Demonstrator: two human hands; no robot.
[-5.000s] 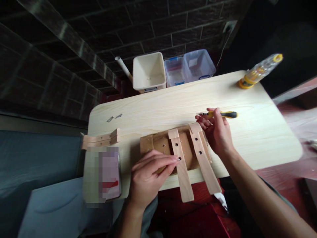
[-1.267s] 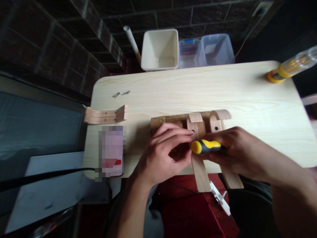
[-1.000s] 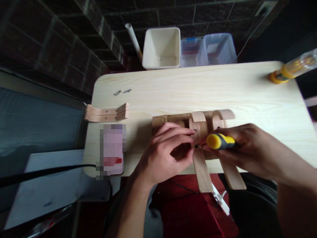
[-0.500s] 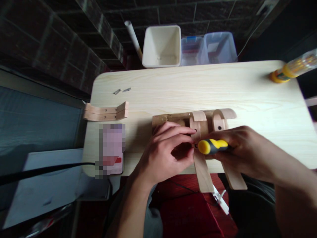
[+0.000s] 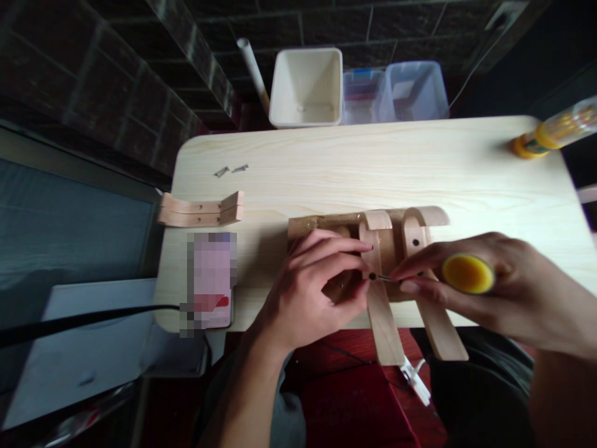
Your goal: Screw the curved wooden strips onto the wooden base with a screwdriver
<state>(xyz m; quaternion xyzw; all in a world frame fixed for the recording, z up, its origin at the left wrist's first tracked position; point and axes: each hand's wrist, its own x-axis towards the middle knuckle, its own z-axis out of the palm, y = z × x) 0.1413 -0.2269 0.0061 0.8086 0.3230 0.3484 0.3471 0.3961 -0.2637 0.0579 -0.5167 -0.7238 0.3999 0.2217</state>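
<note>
A brown wooden base (image 5: 324, 222) lies near the table's front edge. Across it sit two curved wooden pieces, a left one (image 5: 383, 320) and a right one (image 5: 441, 320), both jutting past the edge. My left hand (image 5: 317, 286) steadies the left piece, thumb and fingers curled beside a dark hole in it. In my right hand (image 5: 471, 286) is a screwdriver (image 5: 467, 274) with a yellow handle end. Its thin metal shaft shows between thumb and forefinger, the tip close to that hole.
Two small metal bits (image 5: 232, 170) and a pair of curved wooden parts (image 5: 200, 210) lie at left, above a phone (image 5: 212, 267). A clear bottle (image 5: 555, 127) lies at the right. Bins (image 5: 306, 87) stand behind the table (image 5: 373, 155).
My right hand has moved right with the screwdriver and tilted it, so the handle end now faces the camera and the shaft shows. My left hand has hardly moved.
</note>
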